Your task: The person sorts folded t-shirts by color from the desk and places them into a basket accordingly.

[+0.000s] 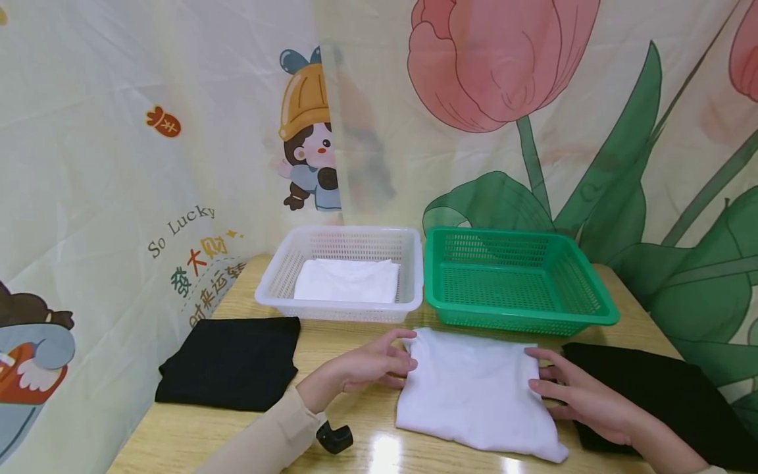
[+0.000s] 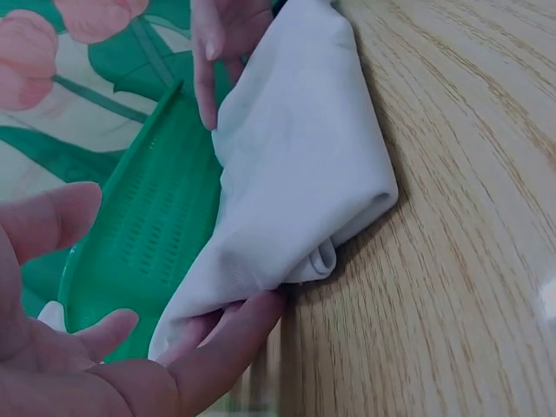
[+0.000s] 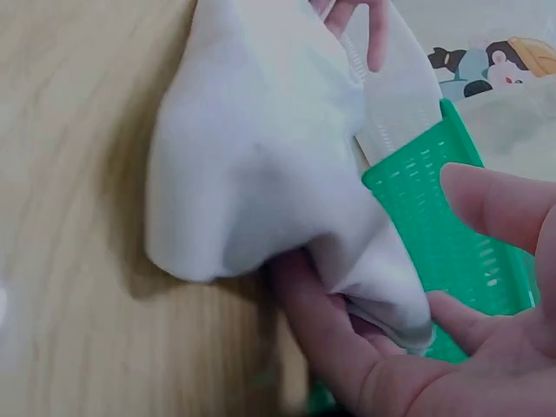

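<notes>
A folded white garment point(image 1: 474, 388) lies at the front of the table, between both hands. My left hand point(image 1: 376, 362) is at its left edge, with some fingers point(image 2: 234, 334) tucked under the fabric and the thumb held apart. At the opposite edge, my right hand point(image 1: 592, 398) has fingers point(image 3: 317, 321) beneath the cloth, its thumb point(image 3: 495, 204) standing away from it. In the left wrist view, rolled layers show along the garment's near side. Parts of the fingers on both sides are hidden by the fabric.
Behind stand a white basket point(image 1: 340, 311) holding a folded white cloth point(image 1: 346, 282) and a green basket point(image 1: 515, 316). A folded black cloth point(image 1: 231, 362) lies left; another black cloth point(image 1: 657, 401) lies right, partly behind my right hand. A printed curtain point(image 1: 367, 99) hangs behind the table.
</notes>
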A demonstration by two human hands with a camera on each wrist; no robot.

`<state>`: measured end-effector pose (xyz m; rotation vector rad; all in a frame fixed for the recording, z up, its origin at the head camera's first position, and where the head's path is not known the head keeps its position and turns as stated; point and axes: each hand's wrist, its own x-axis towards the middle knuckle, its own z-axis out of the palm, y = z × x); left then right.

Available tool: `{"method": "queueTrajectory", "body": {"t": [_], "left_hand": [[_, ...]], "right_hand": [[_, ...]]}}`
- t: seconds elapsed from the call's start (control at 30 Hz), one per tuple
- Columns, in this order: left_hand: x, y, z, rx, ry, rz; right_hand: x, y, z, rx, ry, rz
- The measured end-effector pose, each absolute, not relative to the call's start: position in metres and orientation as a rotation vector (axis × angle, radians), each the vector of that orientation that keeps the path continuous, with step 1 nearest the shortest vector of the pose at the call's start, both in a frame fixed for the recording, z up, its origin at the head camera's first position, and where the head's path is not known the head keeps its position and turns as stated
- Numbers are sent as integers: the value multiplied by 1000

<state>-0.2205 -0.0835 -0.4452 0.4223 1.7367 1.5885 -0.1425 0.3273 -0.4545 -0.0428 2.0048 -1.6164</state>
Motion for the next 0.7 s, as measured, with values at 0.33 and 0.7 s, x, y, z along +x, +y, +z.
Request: {"method": "queueTrajectory", "body": {"t": [0.33,0.7], "left_hand": [[-224,-85,-449,398,1658,1612],[-228,-77,-455,426,1702,1574]], "right_hand": [[-144,320,-467,-65,2009,-1688],[-149,302,-468,-71,2057,-1657]]}}
